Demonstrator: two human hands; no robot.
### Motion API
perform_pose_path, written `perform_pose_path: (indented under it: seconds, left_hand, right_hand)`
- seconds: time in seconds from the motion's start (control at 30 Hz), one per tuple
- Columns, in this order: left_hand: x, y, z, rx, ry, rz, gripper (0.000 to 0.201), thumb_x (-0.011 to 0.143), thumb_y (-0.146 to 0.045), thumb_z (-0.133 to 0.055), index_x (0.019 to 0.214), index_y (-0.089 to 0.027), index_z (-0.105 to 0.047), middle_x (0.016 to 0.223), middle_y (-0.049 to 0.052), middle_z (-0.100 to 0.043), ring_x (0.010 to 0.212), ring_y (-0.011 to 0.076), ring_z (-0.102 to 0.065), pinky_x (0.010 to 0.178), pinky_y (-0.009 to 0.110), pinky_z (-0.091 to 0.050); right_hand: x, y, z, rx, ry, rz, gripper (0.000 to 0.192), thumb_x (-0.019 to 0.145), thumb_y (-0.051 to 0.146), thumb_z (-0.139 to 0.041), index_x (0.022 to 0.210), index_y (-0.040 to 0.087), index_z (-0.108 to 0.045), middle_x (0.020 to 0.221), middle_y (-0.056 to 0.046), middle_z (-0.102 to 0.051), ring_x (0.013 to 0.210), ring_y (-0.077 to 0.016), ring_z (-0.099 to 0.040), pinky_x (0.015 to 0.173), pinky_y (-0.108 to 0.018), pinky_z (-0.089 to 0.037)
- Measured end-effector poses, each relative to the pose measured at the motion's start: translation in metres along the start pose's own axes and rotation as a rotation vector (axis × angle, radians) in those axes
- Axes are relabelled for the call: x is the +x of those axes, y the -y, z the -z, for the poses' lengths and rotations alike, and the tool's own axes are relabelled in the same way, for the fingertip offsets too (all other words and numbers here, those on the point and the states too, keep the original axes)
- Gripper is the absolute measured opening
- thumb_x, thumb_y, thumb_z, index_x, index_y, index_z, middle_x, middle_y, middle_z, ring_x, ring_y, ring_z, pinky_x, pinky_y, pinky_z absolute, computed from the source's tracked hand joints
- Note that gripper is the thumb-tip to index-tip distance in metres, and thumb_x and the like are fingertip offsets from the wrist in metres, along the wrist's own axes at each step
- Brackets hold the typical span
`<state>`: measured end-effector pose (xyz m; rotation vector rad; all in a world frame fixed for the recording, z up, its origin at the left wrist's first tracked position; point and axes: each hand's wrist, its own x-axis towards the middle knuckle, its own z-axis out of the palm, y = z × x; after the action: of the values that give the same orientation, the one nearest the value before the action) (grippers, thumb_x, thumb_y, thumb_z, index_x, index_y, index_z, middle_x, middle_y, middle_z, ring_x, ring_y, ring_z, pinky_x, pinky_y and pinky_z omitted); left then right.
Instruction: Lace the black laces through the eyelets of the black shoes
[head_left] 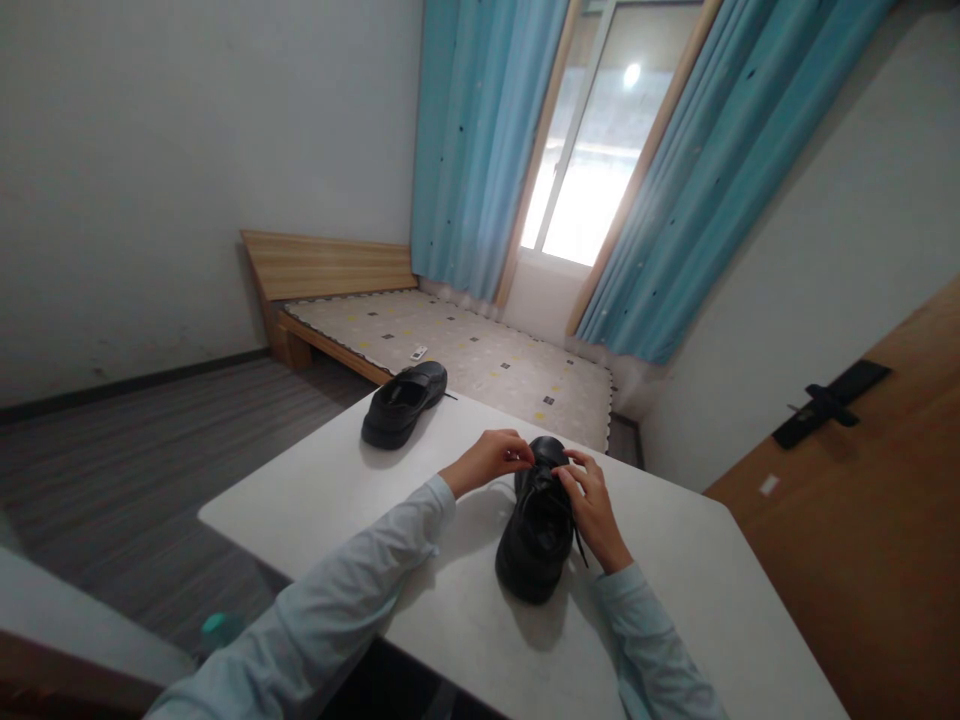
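Sleeves, pale blue, enter from the lower edge & run up to both hands over a white table. Left hand: fingers curled, tips pinched on a lace at the near shoe's tongue area, wrist just above the tabletop. Right hand: fingers bent, thumb & forefinger pinching lace on the shoe's right side, a loose lace end hanging down beside the wrist; heel of the hand close to the shoe's flank, contact w/ the table not clear. Near shoe: black, lace-up, upright on its sole at centre of the table, toe pointing away from the camera, heel toward the person, between the two hands. 2nd shoe: black, same type, upright near the table's far left edge, well apart from the hands, opening facing the camera; a lace end sticks out at its right. Beyond the table: a low wooden bed frame w/ a bare patterned mattress, a small white object lying on it. Blue curtains flank a bright window. At right, a brown door w/ a dark handle. Floor grey, plank-patterned; a teal object at lower left, partly hidden below the table edge.
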<state>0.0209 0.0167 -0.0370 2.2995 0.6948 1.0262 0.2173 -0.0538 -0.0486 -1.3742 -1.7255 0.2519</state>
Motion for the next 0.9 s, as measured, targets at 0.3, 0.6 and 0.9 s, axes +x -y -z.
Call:
perform_pose_path:
  seconds: [0.3, 0.6, 0.9]
  left_hand:
    - [-0.002, 0.001, -0.004, 0.159, 0.007, -0.157, 0.012, 0.079, -0.017, -0.059, 0.086, -0.017, -0.069, 0.082, 0.003, -0.06, 0.073, 0.01, -0.057, 0.069, 0.018, -0.044]
    - [-0.003, -0.002, 0.0, 0.334, 0.067, -0.226, 0.02, 0.087, -0.021, -0.047, 0.09, -0.017, -0.067, 0.087, 0.003, -0.056, 0.078, 0.0113, -0.05, 0.073, 0.021, -0.042]
    - [-0.005, -0.009, -0.005, 0.378, 0.061, -0.239, 0.017, 0.087, -0.023, -0.051, 0.095, -0.021, -0.065, 0.09, 0.003, -0.063, 0.083, 0.0126, -0.056, 0.075, 0.02, -0.042]
  right_hand:
    - [0.001, 0.0, 0.001, 0.003, 0.036, -0.028, 0.03, 0.086, 0.036, -0.045, 0.083, 0.022, -0.071, 0.118, -0.008, -0.053, 0.113, -0.0247, -0.043, 0.101, -0.043, -0.029]
    - [0.002, 0.004, 0.0, 0.051, 0.035, -0.065, 0.029, 0.084, 0.037, -0.047, 0.08, 0.022, -0.072, 0.118, -0.009, -0.054, 0.111, -0.0258, -0.045, 0.1, -0.044, -0.029]
    - [0.006, -0.005, -0.007, 0.139, 0.025, -0.14, 0.026, 0.078, 0.032, -0.05, 0.081, 0.022, -0.073, 0.114, -0.007, -0.058, 0.109, -0.0251, -0.049, 0.101, -0.042, -0.031]
